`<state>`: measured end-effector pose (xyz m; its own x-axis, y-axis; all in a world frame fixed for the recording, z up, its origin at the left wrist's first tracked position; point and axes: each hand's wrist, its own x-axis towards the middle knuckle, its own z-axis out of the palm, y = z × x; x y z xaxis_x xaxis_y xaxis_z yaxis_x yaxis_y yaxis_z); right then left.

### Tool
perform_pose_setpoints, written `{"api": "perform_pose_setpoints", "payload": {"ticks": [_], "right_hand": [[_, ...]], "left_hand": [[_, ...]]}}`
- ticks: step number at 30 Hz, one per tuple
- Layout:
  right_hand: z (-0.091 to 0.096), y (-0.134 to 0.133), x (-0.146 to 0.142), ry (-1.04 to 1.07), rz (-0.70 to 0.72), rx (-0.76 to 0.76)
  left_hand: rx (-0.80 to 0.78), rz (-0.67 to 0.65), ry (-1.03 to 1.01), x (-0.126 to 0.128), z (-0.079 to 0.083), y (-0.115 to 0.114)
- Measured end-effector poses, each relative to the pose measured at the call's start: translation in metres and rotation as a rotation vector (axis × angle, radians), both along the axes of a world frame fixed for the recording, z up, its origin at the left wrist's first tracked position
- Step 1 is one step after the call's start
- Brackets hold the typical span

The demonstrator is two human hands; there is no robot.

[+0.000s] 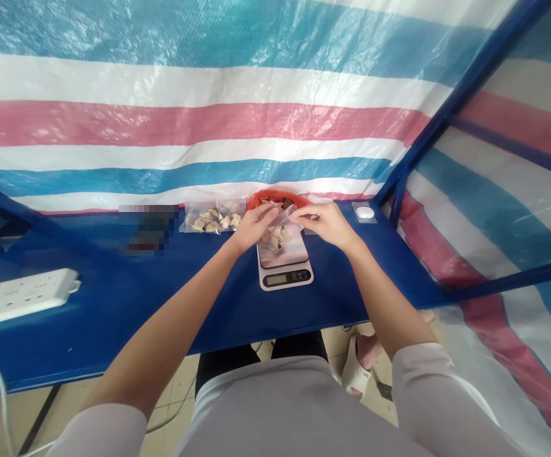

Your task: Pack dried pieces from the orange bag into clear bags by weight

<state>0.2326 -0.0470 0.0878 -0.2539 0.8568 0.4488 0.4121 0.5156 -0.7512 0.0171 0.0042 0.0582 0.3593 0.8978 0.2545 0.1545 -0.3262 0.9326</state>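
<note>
Head view: your left hand [254,227] and right hand [325,223] pinch the mouth of the clear plastic bag [282,222] just over the digital scale [285,276], so a slackened pinch could spill its pale pieces [273,238] onto the blue bench [85,317].

Near the middle of the frame, a clear plastic bag [278,231] holding pale, crescent-shaped pieces sits on the silver platform of a white digital kitchen scale [285,278]. The left hand [254,227] pinches the bag's upper edge, and the right hand [323,223] holds its mouth between the fingertips. Just behind, a red plastic bag [256,200] lies open around pale and dark pieces. To the left of the hands lies a second clear plastic bag [199,219], flat and filled with similar pale pieces.
</note>
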Motion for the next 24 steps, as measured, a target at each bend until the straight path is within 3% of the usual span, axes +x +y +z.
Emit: {"api": "perform_pose_setpoints", "payload": {"ticks": [6,12,16,20,24], "right_hand": [[0.011,0.014,-0.002,-0.019,0.016,0.013],[0.009,0.023,-0.001,0.030,0.047,-0.007],[-0.001,0.029,0.000,0.114,0.043,-0.037],[-0.020,0.034,-0.001,0.311,-0.046,-0.079],[-0.040,0.038,-0.008,0.500,-0.168,-0.272]], "left_hand": [[-0.178,-0.027,-0.240,0.006,0.005,-0.001],[-0.446,-0.048,-0.395,0.005,0.009,-0.010],[-0.473,-0.013,-0.449,0.005,0.008,-0.011],[-0.450,0.037,-0.581,0.010,-0.001,-0.011],[-0.412,0.107,-0.699,0.017,-0.015,-0.015]]}}
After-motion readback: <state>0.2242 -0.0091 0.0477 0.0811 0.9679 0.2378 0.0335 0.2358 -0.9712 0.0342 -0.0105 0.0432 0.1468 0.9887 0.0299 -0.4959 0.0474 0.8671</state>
